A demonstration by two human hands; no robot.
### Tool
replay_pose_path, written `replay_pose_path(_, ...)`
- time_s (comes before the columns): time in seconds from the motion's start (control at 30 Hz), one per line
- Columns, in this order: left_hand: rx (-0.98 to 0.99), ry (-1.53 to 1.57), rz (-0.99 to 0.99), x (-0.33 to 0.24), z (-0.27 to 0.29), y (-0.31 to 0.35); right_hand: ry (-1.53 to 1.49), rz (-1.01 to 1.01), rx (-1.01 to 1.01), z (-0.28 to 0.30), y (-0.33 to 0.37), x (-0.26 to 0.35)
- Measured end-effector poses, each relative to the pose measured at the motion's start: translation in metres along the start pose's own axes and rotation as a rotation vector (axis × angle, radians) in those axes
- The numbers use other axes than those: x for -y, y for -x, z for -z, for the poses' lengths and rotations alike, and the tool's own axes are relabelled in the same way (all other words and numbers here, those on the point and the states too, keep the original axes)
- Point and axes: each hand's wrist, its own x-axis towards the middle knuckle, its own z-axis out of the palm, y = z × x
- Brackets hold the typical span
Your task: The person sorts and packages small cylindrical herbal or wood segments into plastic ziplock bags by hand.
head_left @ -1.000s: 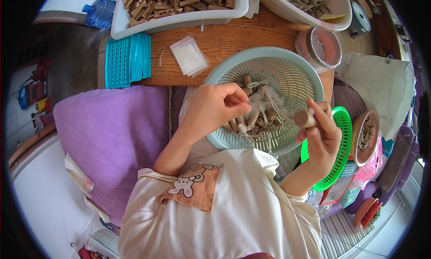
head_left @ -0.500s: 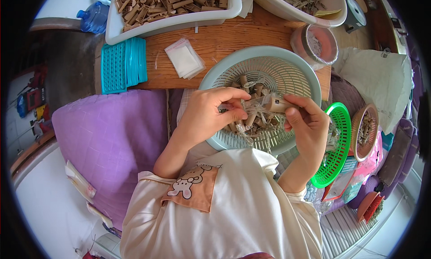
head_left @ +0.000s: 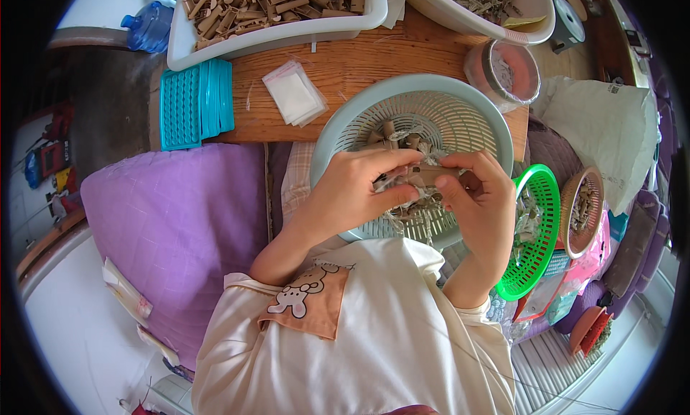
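Brown tube (head_left: 430, 175) sits pinched in right hand (head_left: 483, 190) above colander (head_left: 413, 83).

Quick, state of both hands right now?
Left hand: closed on clear plastic film at one end of a brown tube.
Right hand: closed, holding the tube's other end between thumb and fingers.

Blue water jug (head_left: 149, 28), purple quilted cushion (head_left: 176, 249), teal trays (head_left: 181, 109)

Right grip (head_left: 483, 199) on brown tube (head_left: 433, 175), left grip (head_left: 356, 188) at its end, basket (head_left: 463, 120) beneath
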Motion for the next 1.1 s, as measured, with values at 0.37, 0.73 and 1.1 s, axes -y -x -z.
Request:
replay_pose_path(0.37,-0.031,0.444,0.098,0.005,-0.012,0.002,-0.014,0.246,-0.07,-0.009,0.003,-0.009)
replay_pose_path(0.73,-0.028,0.814,0.279,0.011,-0.019,-0.007,-0.151,0.306,0.035,-0.013,-0.003,-0.021)
replay_pose_path(1.1,-0.262,0.457,-0.037,0.016,-0.018,-0.008,-0.453,0.062,-0.026,-0.028,0.001,-0.038)
